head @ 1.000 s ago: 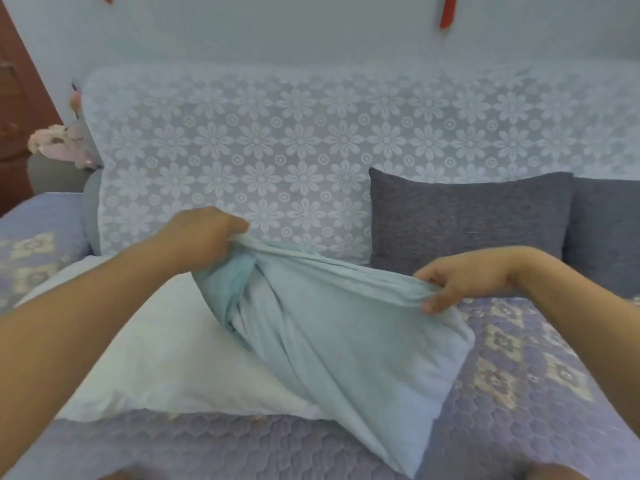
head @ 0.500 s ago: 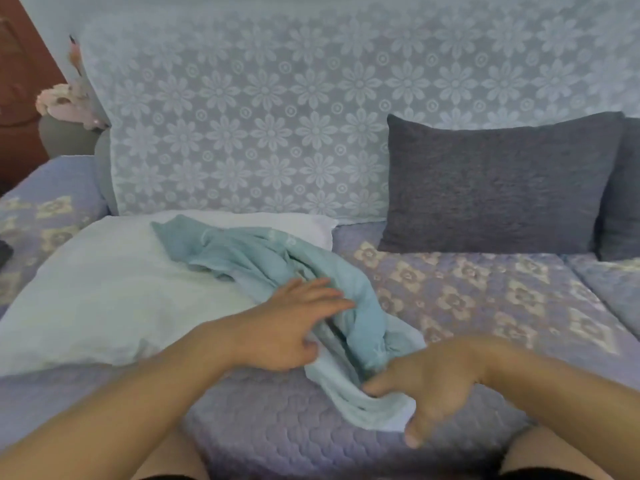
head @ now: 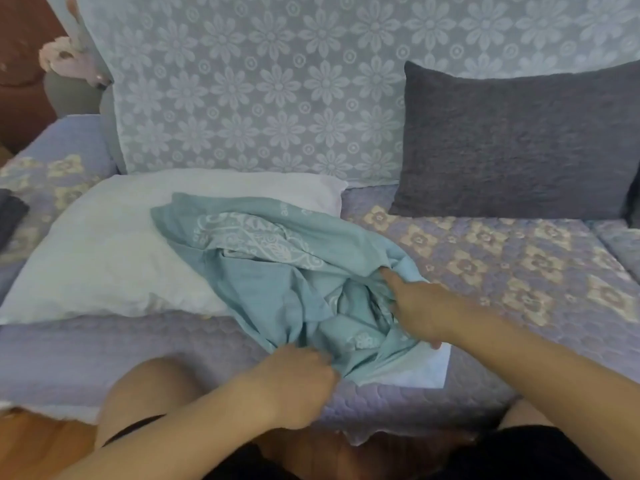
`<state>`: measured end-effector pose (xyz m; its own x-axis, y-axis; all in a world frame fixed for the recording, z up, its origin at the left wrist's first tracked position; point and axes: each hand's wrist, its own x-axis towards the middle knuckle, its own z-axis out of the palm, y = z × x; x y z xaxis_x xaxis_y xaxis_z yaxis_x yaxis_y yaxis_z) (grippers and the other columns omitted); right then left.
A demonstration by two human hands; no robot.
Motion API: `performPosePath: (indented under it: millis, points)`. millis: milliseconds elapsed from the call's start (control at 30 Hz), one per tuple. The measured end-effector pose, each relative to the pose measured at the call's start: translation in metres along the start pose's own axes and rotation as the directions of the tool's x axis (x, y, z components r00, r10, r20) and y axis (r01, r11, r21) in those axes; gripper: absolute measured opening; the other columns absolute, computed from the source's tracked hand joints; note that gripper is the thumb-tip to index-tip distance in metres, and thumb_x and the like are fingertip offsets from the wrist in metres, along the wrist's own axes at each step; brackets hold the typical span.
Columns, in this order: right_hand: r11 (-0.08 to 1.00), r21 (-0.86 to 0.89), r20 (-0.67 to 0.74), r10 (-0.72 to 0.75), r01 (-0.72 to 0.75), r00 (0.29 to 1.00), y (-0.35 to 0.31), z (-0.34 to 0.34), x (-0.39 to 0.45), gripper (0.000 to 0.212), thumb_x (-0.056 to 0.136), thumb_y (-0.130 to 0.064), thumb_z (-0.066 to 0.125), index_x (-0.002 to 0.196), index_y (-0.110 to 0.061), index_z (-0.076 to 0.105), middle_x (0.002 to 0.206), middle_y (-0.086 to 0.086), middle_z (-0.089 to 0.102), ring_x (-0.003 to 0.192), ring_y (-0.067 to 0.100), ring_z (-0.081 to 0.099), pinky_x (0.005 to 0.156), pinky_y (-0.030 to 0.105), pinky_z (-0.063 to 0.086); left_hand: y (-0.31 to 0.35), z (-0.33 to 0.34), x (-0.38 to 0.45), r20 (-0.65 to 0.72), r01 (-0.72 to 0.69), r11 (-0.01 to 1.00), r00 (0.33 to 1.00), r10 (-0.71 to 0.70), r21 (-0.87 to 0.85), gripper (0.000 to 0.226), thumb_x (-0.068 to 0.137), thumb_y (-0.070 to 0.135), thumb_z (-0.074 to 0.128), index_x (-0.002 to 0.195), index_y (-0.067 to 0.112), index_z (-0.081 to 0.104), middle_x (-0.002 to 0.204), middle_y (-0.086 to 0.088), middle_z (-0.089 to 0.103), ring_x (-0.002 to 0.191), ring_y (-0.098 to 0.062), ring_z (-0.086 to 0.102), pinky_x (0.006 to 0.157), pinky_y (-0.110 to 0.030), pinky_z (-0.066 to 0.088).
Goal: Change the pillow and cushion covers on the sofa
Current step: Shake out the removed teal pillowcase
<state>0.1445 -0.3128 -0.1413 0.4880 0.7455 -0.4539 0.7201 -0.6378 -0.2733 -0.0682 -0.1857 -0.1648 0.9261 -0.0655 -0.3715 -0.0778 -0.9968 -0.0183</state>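
A crumpled light-blue pillow cover [head: 277, 271] with a pale printed pattern lies on the sofa seat, partly over a bare white pillow [head: 114, 251]. My left hand [head: 298, 382] grips the cover's near edge in a fist. My right hand [head: 415, 306] reaches into the folds at the cover's right side, fingers buried in the cloth and holding it. A dark grey cushion [head: 512, 143] leans upright against the backrest at the right.
The sofa seat [head: 502, 258] has a purple quilted cover with flower patches. A lace-patterned cloth [head: 259, 91] drapes the backrest. A dark cloth [head: 10, 216] sits at the far left edge. My knees and orange floor show at the bottom.
The cover was held up stretched between both hands, then dropped onto the white pillow and seat. Both hands have now taken hold of it again near its front end.
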Motion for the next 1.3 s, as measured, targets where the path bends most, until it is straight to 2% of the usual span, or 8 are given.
performPosePath:
  millis: [200,500,600,700,767,900,1000,1300]
  points:
    - [0.88,-0.476,-0.055,-0.046,0.015,0.997,0.013,0.049,-0.002,0.045,0.093,-0.015,0.054,0.136,-0.017,0.041,0.128,0.009,0.05,0.099,0.029,0.062,0.054,0.03,0.033,0.01,0.005,0.07,-0.444,0.122,0.972,0.873,-0.202,-0.202,0.017,0.08,0.01,0.069,0.096,0.016,0.069,0.093,-0.002,0.061,0.089,-0.025,0.063,0.069,-0.037,0.053]
    - [0.963,0.267,-0.162,0.076,-0.03,0.984,0.07,0.049,0.0,0.085,0.099,-0.042,0.056,0.158,-0.034,-0.006,0.08,0.008,0.062,0.07,0.024,0.062,0.063,0.042,0.053,0.03,-0.022,0.073,-0.408,0.134,0.988,0.908,-0.092,0.076,0.022,0.063,0.006,0.073,0.076,0.02,0.063,0.068,0.001,0.063,0.062,-0.025,0.063,0.069,-0.033,0.04]
    - [0.952,0.307,-0.279,0.101,-0.011,0.955,0.071,0.045,0.006,0.079,0.099,-0.032,0.056,0.158,-0.029,0.004,0.105,0.009,0.065,0.079,0.024,0.06,0.067,0.038,0.052,0.001,-0.08,0.047,-0.887,0.232,0.925,0.29,-0.36,-0.3,0.017,0.07,0.0,0.063,0.076,0.013,0.055,0.068,-0.003,0.056,0.061,-0.027,0.053,0.058,-0.033,0.036]
    - [0.961,0.273,-0.453,0.162,-0.037,0.877,0.077,0.039,0.012,0.079,0.097,-0.029,0.059,0.158,-0.025,0.01,0.122,0.016,0.059,0.095,0.034,0.06,0.073,0.039,0.049,-0.028,-0.126,0.011,-0.71,-0.171,0.753,-0.253,-0.657,-0.636,0.026,0.088,0.0,0.054,0.08,0.024,0.047,0.076,0.01,0.05,0.073,-0.007,0.047,0.07,-0.026,0.04]
    - [0.975,0.181,-0.368,0.189,-0.129,0.911,0.086,0.041,0.015,0.082,0.095,-0.031,0.06,0.159,-0.025,0.008,0.127,0.018,0.055,0.105,0.036,0.057,0.081,0.041,0.05,-0.041,-0.112,0.001,-0.741,-0.146,0.736,-0.029,-0.671,-0.661,0.026,0.092,0.006,0.06,0.083,0.029,0.052,0.084,0.004,0.055,0.081,-0.008,0.053,0.076,-0.026,0.043]
    - [0.964,0.072,-0.292,0.264,-0.255,0.919,0.098,0.069,0.015,0.071,0.095,-0.024,0.054,0.158,-0.028,0.02,0.141,0.016,0.038,0.127,0.04,0.035,0.105,0.048,0.039,-0.05,-0.055,-0.009,-0.169,0.042,0.603,0.943,-0.288,-0.796,0.012,0.088,0.029,0.075,0.096,0.035,0.067,0.098,0.019,0.068,0.09,0.004,0.063,0.083,-0.025,0.047]
    - [0.96,0.225,-0.507,0.262,-0.167,0.822,0.101,0.081,0.015,0.063,0.086,-0.005,0.055,0.146,-0.022,0.049,0.13,0.02,0.043,0.118,0.043,0.037,0.104,0.049,0.034,-0.036,-0.026,-0.004,0.322,0.256,0.753,0.945,-0.062,-0.607,0.03,0.081,0.068,0.066,0.105,0.05,0.061,0.105,0.029,0.064,0.099,0.007,0.061,0.094,-0.027,0.05]
    - [0.822,0.517,-0.711,0.258,0.239,0.654,0.087,0.069,0.003,0.013,0.095,-0.01,0.062,0.1,-0.013,0.073,0.092,-0.004,0.062,0.089,0.021,0.059,0.08,0.033,0.045,0.002,-0.039,0.053,-0.041,0.322,0.319,0.643,-0.765,-0.891,0.043,0.088,0.063,0.062,0.109,0.028,0.05,0.095,0.009,0.059,0.084,-0.008,0.06,0.069,-0.029,0.046]
